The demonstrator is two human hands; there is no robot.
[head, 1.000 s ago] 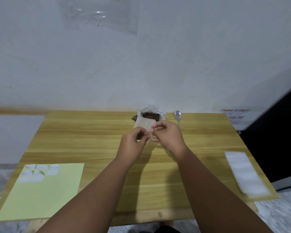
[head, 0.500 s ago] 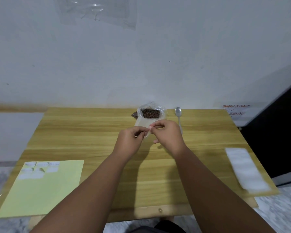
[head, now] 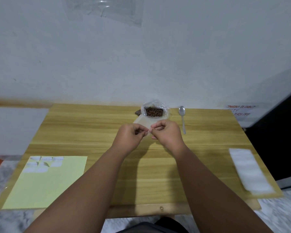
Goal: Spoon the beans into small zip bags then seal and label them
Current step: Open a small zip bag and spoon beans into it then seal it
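A small clear zip bag is held above the middle of the wooden table. My left hand and my right hand both pinch its near edge, fingertips almost touching. Behind it, an open plastic bag of brown beans sits at the table's far edge. A metal spoon lies to the right of the beans, handle pointing toward me. Several white labels sit on a yellow sheet at the front left.
A stack of clear zip bags lies at the table's right edge. A white wall stands just behind the table. A dark panel is at the right.
The small bag has tilted lower and flatter between my hands. My fingertips have come closer together on its edge. The view has shifted slightly.
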